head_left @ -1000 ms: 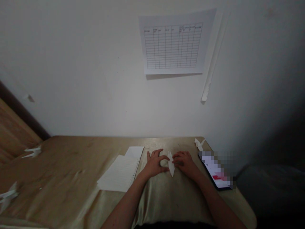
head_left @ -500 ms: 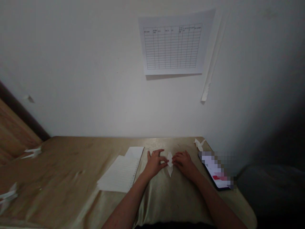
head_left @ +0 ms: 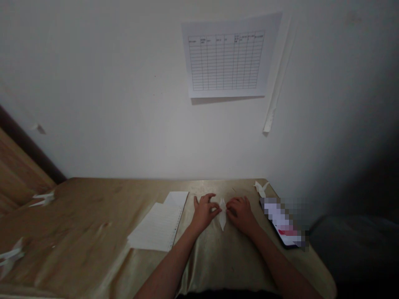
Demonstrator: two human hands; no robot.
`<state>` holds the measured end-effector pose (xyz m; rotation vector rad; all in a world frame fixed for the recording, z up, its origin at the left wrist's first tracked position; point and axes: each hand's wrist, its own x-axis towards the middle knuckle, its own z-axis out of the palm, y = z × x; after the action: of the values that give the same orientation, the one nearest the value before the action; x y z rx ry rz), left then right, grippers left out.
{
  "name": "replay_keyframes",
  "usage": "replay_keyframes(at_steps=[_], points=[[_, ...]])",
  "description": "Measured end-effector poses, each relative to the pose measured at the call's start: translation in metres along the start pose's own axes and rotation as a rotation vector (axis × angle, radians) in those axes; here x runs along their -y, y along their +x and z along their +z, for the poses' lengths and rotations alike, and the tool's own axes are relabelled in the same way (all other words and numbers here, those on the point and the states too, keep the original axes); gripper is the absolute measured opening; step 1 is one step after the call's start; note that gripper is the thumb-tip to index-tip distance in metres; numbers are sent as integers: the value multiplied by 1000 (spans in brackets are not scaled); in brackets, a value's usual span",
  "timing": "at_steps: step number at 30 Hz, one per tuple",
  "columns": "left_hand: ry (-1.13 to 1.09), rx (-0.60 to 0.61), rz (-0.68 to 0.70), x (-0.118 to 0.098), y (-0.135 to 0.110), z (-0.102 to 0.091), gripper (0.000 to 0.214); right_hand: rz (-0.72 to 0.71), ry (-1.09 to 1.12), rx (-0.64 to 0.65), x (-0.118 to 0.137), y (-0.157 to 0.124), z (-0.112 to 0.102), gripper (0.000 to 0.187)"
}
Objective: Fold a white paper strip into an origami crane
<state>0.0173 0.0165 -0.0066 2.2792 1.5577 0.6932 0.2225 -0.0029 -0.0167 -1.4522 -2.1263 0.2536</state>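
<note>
1. Holding folded paper [head_left: 222,220] on table [head_left: 233,259], right of pad [head_left: 156,228].
2. Pinching its left edge narrowly with left hand [head_left: 204,214].
3. Fingering its right edge with right hand [head_left: 241,212]; can't tell if gripping.

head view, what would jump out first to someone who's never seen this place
Probably the white sheet printed with a grid, high on the pale wall just right of centre. Below it, the left hand and right hand have their fingertips at either side of a small folded white paper. A phone, partly pixelated, lies at the table's right edge.
</note>
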Motion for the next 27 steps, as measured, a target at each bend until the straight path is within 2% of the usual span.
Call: replay_keyframes(at_steps=[6, 13, 27], points=[[1, 5, -65, -5, 0, -1, 7, 37, 22, 7, -1, 1, -2, 16], [0, 30, -103, -8, 3, -1, 5, 134, 26, 13, 2, 5, 5, 17], [11, 24, -83, -9, 5, 4, 4, 225, -4, -46, 6, 7, 14, 11]])
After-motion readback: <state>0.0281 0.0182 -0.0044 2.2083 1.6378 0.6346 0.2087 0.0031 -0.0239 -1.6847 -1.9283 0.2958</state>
